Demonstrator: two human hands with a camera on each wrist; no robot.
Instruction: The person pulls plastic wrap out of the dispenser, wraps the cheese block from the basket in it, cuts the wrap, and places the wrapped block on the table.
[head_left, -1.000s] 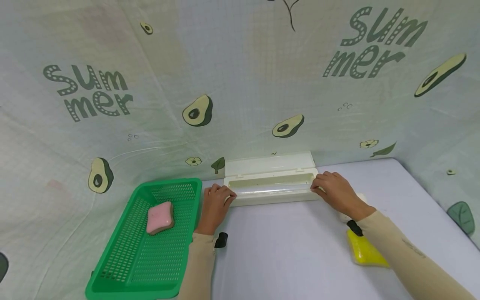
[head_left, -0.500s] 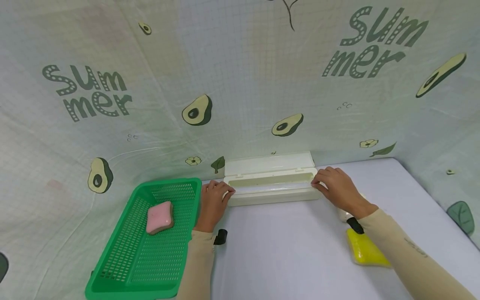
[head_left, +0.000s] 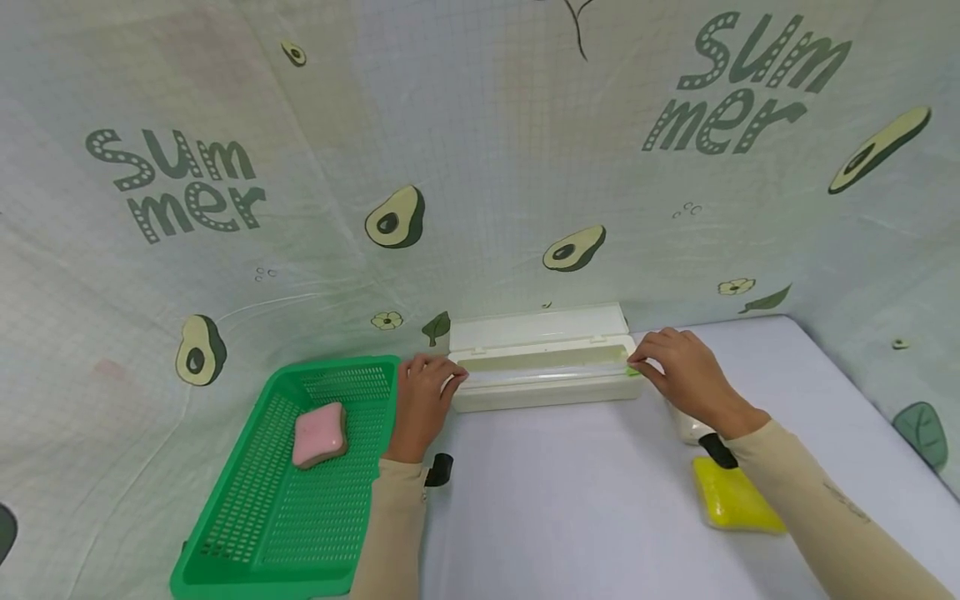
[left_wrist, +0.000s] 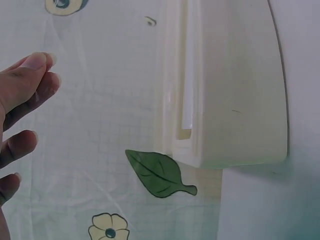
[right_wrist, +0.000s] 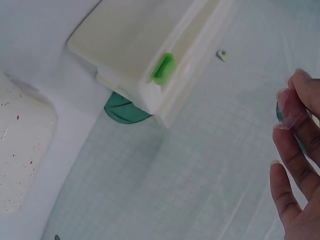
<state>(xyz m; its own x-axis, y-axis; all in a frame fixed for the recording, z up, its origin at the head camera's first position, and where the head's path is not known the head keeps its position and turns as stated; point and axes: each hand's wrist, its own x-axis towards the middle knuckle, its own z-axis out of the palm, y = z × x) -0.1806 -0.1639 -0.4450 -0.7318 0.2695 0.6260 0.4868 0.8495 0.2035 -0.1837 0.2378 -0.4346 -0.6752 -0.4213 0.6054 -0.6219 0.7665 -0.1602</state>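
Observation:
A long cream cling film dispenser [head_left: 547, 395] stands against the back curtain, its white lid [head_left: 536, 327] tipped back. Inside its slot lies a pale roll [head_left: 540, 373]. My left hand [head_left: 422, 408] is at the box's left end, thumb and index fingertip pinched together. At the right end my right hand [head_left: 686, 379] pinches clear cling film [right_wrist: 295, 121], a thin wrinkled bit of which shows at the fingertips in the right wrist view. A bright green slider [right_wrist: 164, 69] sits at that end of the box. The film between the hands is nearly invisible.
A green plastic basket [head_left: 281, 575] with a pink sponge-like block [head_left: 320, 435] stands on the left. On the right are a yellow wrapped block [head_left: 738, 500] and a white speckled block [right_wrist: 25, 145], partly hidden by the right wrist. A printed curtain [head_left: 480, 150] hangs behind.
Both hands have risen slightly and moved apart a little, fingertips still pinched. The green slider has come into sight beside the right fingertips.

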